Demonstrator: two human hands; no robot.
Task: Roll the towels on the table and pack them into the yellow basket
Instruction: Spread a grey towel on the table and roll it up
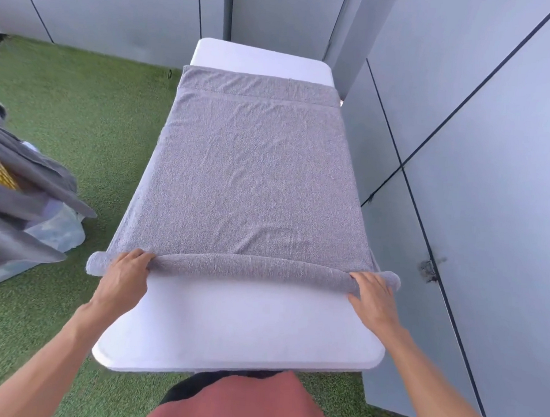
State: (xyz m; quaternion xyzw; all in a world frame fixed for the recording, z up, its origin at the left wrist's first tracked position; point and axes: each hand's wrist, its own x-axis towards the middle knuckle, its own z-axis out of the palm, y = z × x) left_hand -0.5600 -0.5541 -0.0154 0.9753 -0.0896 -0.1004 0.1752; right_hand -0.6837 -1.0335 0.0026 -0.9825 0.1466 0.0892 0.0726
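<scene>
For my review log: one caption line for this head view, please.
Left hand and right hand grip the started roll of a grey towel on the white table.

No readable text, label, brand, number or sign shows on anything in view.

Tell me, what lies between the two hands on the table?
In the head view, only the rolled part of the grey towel runs from the left hand to the right hand.
</scene>
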